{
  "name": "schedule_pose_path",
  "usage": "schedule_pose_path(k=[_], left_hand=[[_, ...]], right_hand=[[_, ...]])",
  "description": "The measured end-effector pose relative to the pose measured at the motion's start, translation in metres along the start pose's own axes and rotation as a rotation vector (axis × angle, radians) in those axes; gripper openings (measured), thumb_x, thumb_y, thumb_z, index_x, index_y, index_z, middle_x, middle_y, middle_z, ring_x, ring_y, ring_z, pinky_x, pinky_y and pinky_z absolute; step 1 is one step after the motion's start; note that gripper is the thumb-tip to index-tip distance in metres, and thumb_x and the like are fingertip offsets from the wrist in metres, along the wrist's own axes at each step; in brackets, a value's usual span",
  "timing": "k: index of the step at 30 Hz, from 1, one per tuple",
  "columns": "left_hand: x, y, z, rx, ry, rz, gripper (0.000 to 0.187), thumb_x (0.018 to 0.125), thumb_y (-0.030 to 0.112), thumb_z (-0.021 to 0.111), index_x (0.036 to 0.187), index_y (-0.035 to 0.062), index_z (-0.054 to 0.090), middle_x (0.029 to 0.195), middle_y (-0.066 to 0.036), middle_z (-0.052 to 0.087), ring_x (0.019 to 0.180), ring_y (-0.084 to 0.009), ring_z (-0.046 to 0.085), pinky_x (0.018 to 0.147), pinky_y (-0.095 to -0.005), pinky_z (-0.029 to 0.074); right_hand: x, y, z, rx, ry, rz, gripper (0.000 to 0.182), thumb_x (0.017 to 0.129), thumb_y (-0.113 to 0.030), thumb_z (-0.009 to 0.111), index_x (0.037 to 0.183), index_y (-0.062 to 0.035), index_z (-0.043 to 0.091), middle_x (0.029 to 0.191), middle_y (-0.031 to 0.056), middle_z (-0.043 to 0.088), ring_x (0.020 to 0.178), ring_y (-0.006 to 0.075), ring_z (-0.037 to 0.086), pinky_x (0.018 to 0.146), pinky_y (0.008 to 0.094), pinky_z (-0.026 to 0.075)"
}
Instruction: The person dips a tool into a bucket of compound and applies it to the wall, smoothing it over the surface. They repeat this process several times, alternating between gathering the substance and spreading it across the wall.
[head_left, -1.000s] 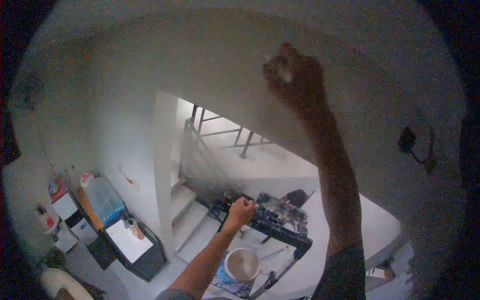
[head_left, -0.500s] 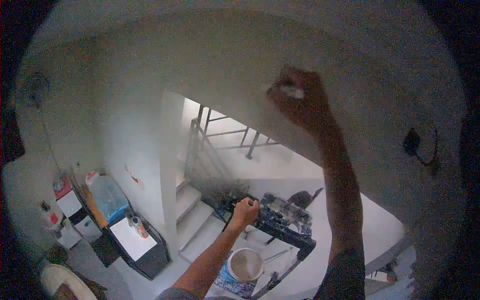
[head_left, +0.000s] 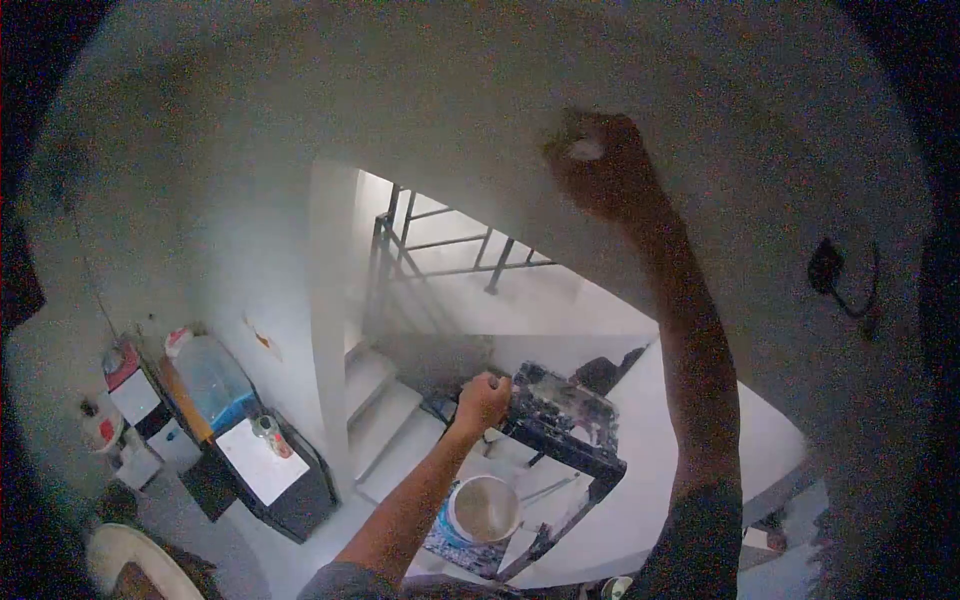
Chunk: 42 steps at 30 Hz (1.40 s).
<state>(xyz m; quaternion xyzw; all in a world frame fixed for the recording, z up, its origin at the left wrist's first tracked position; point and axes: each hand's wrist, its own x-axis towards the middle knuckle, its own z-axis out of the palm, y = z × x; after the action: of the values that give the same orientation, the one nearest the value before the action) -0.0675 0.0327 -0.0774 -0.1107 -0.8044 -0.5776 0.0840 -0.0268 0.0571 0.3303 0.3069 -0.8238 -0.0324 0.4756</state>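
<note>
My left hand (head_left: pixel 482 402) is closed at the near left corner of a dark, paint-spattered ladder top (head_left: pixel 565 415); what its fingers hold, if anything, is hidden. Higher up, my right hand (head_left: pixel 605 165) is raised against the pale wall surface (head_left: pixel 420 110), its fingers curled round a small whitish thing (head_left: pixel 584 149) too blurred to name. Below the ladder top sits a round bucket (head_left: pixel 484 510) with pale beige contents.
White stairs (head_left: pixel 388 430) and a dark metal railing (head_left: pixel 440 243) show through the wall opening. At left stand a black cabinet (head_left: pixel 305 500) with a white top and a clear plastic container (head_left: pixel 212 385). A dark cable (head_left: pixel 825 268) hangs at right.
The view has shifted a little, so the stairs, ladder and bucket appear higher. My right hand has moved slightly up against the wall. My left hand remains at the ladder top.
</note>
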Motion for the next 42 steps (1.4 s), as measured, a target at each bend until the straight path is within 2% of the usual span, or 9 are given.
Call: schedule_pose_path(k=[4, 7, 9, 18, 25, 27, 32, 34, 42], left_hand=[[0.016, -0.041, 0.027, 0.105, 0.085, 0.275, 0.039, 0.084, 0.036, 0.049, 0.077, -0.001, 0.062, 0.086, -0.024, 0.062, 0.084, -0.0423, 0.059, 0.075, -0.0483, 0.047], [0.003, -0.001, 0.0, -0.031, -0.008, -0.023, 0.041, 0.084, 0.037, 0.048, 0.077, -0.0009, 0.062, 0.084, -0.025, 0.062, 0.082, -0.0429, 0.059, 0.077, -0.0491, 0.046], [0.002, -0.003, 0.002, -0.023, 0.02, -0.012, 0.041, 0.083, 0.037, 0.049, 0.078, -0.0012, 0.062, 0.082, -0.025, 0.062, 0.081, -0.0435, 0.06, 0.077, -0.0487, 0.047], [-0.006, 0.008, -0.005, -0.063, -0.037, -0.069, 0.041, 0.084, 0.038, 0.051, 0.08, -0.0011, 0.063, 0.082, -0.026, 0.063, 0.084, -0.043, 0.061, 0.077, -0.0477, 0.047], [0.01, -0.028, 0.024, -0.033, 0.034, -0.032, 0.04, 0.084, 0.036, 0.052, 0.072, -0.0012, 0.06, 0.075, -0.025, 0.061, 0.072, -0.0401, 0.062, 0.066, -0.0464, 0.048], [0.026, -0.07, 0.054, 0.162, 0.056, 0.173, 0.045, 0.085, 0.04, 0.05, 0.087, -0.0034, 0.062, 0.09, -0.028, 0.062, 0.089, -0.0442, 0.059, 0.081, -0.0482, 0.045], [0.001, -0.005, 0.003, -0.088, -0.111, -0.153, 0.042, 0.086, 0.037, 0.051, 0.086, -0.0026, 0.063, 0.088, -0.027, 0.063, 0.087, -0.0428, 0.06, 0.078, -0.0463, 0.046], [-0.001, -0.011, 0.009, 0.009, 0.096, 0.141, 0.032, 0.084, 0.031, 0.055, 0.074, 0.0016, 0.061, 0.074, -0.021, 0.062, 0.072, -0.0384, 0.061, 0.065, -0.0461, 0.048], [0.009, -0.027, 0.016, 0.065, 0.047, 0.137, 0.039, 0.083, 0.034, 0.054, 0.078, -0.0031, 0.062, 0.078, -0.026, 0.062, 0.078, -0.042, 0.061, 0.071, -0.0462, 0.048]], right_hand=[[0.018, -0.007, -0.033, 0.035, -0.054, 0.145, 0.017, 0.075, -0.02, 0.07, 0.072, -0.0059, 0.061, 0.069, 0.0052, 0.065, 0.059, 0.0174, 0.059, 0.059, 0.0333, 0.05], [0.03, 0.006, -0.058, 0.62, -0.029, 0.334, 0.021, 0.073, -0.025, 0.074, 0.077, -0.007, 0.063, 0.068, 0.0038, 0.064, 0.06, 0.0171, 0.06, 0.059, 0.0345, 0.051], [0.041, 0.038, -0.031, -0.138, 0.34, -0.008, 0.028, 0.076, -0.034, 0.064, 0.085, -0.0075, 0.062, 0.065, 0.0174, 0.062, 0.064, 0.0362, 0.062, 0.064, 0.0472, 0.051], [-0.041, -0.023, 0.037, -0.114, -0.074, -0.125, 0.018, 0.072, -0.019, 0.07, 0.084, -0.008, 0.062, 0.066, 0.0107, 0.063, 0.063, 0.026, 0.064, 0.057, 0.0391, 0.05], [0.006, 0.023, 0.004, 0.185, 0.449, -0.086, 0.016, 0.074, -0.014, 0.069, 0.078, -0.0064, 0.055, 0.059, 0.0083, 0.057, 0.051, 0.019, 0.057, 0.052, 0.0334, 0.045], [-0.002, 0.028, 0.015, 0.207, 0.519, -0.101, 0.016, 0.075, -0.012, 0.069, 0.078, -0.0059, 0.055, 0.058, 0.0084, 0.056, 0.049, 0.0205, 0.054, 0.052, 0.0326, 0.044], [-0.083, -0.036, 0.06, -0.227, -0.101, -0.067, 0.028, 0.078, -0.021, 0.064, 0.096, -0.0011, 0.057, 0.057, 0.013, 0.058, 0.049, 0.0319, 0.059, 0.049, 0.0439, 0.048], [-0.13, -0.044, 0.083, -0.051, -0.134, -0.053, 0.031, 0.075, -0.018, 0.065, 0.098, 0.0005, 0.056, 0.053, 0.012, 0.055, 0.045, 0.0289, 0.057, 0.049, 0.0427, 0.048], [-0.295, -0.079, 0.002, -0.029, -0.457, 0.444, 0.021, 0.072, -0.028, 0.066, 0.081, -0.0092, 0.061, 0.072, 0.0093, 0.06, 0.066, 0.0306, 0.061, 0.058, 0.0434, 0.047]])
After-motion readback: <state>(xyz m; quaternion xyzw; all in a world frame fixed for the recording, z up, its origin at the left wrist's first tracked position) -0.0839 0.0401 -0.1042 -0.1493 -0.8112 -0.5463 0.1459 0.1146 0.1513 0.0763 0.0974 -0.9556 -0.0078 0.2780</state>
